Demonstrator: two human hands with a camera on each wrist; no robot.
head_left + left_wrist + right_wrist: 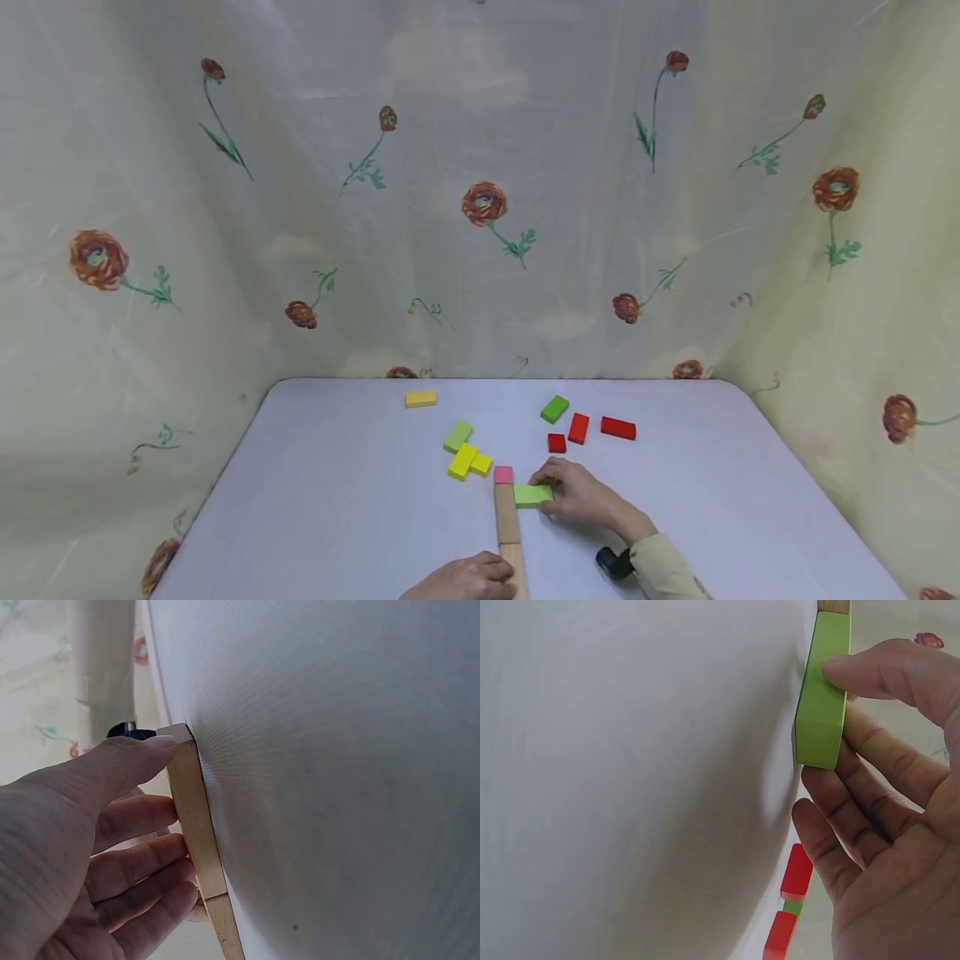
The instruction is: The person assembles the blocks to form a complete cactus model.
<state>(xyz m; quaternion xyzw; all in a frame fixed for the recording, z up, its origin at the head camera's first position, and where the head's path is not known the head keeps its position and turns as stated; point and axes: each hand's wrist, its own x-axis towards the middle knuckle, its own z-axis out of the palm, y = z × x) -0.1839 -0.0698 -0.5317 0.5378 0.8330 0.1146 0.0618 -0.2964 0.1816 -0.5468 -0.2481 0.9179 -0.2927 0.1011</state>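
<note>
My right hand (583, 495) pinches a light green block (529, 497) between thumb and fingers. That block lies flat with its left end against the side of a plain wooden block (507, 515), forming a right angle. In the right wrist view the thumb presses the long face of the green block (823, 712). My left hand (468, 577) holds a second wooden block (196, 817) lower in the row, thumb at its near end and fingertips along its side. The two wooden blocks stand end to end, and a small pink block (503, 474) caps the far end.
Left of the row lie yellow blocks (462, 461) and a yellow-green block (458, 437). A pale yellow block (421, 399) sits farther back. To the right are red blocks (618, 428) and a green block (554, 409). A flowered curtain (480, 275) surrounds the white table (330, 500).
</note>
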